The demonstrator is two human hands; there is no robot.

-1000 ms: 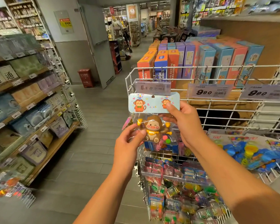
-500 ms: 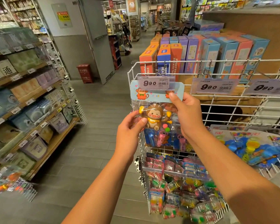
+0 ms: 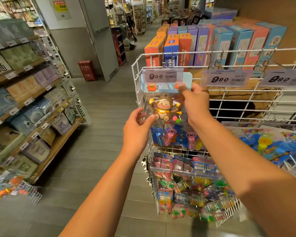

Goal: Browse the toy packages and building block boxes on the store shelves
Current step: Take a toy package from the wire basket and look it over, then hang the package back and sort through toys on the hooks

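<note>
Against wire rack [image 3: 169, 55], clear-bagged brown monkey toy [image 3: 162, 108]

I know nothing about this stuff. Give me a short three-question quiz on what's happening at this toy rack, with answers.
1. True or false: both hands hold the monkey toy packet.
2. Which price tag is the packet's card tucked behind? A) the leftmost tag B) the middle tag C) the rightmost one
3. What stands on the shelf behind the wire rack?

Key
1. True: the left hand pinches its lower left edge, and the right hand has its grip at the upper right.
2. A
3. A row of upright coloured boxes.
</note>
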